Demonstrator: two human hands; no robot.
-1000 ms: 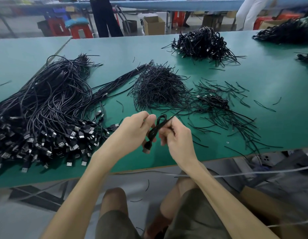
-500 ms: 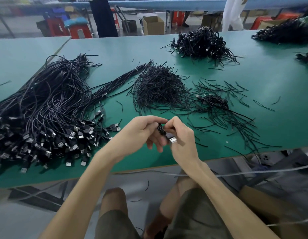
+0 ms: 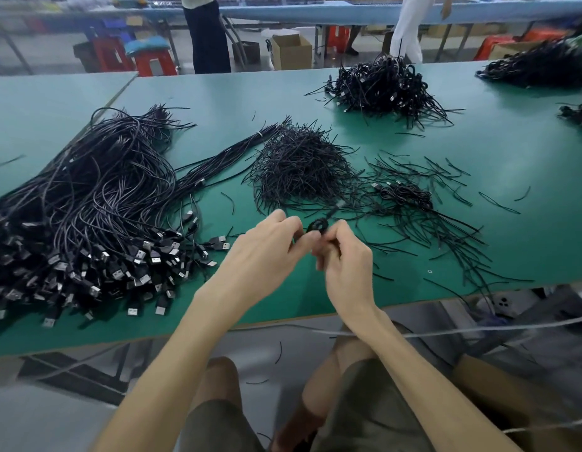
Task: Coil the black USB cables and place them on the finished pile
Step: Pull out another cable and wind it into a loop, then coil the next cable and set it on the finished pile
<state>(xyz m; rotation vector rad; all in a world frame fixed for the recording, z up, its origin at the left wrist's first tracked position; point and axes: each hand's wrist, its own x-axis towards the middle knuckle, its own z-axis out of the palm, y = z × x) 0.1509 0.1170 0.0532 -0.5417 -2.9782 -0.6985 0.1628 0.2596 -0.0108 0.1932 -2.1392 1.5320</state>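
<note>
Plain teal-green worktop (image 3: 511, 151), no pattern. The cable heap (image 3: 97, 197) is all black, its plugs (image 3: 133, 282) tipped silver. The coil (image 3: 317, 226) is black, the ties (image 3: 299, 168) are black, the finished pile (image 3: 381, 86) black again. Behind, a red stool (image 3: 155, 62), a teal cushion (image 3: 147, 46), a brown box (image 3: 291, 53). Olive shorts (image 3: 364, 412) below.

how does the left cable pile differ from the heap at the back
The left pile lies in long loose strands, plugs fanned toward the near edge; the back heap is a tight tangled mound. The left pile spreads wider than the back heap. Both are black cables.
</note>
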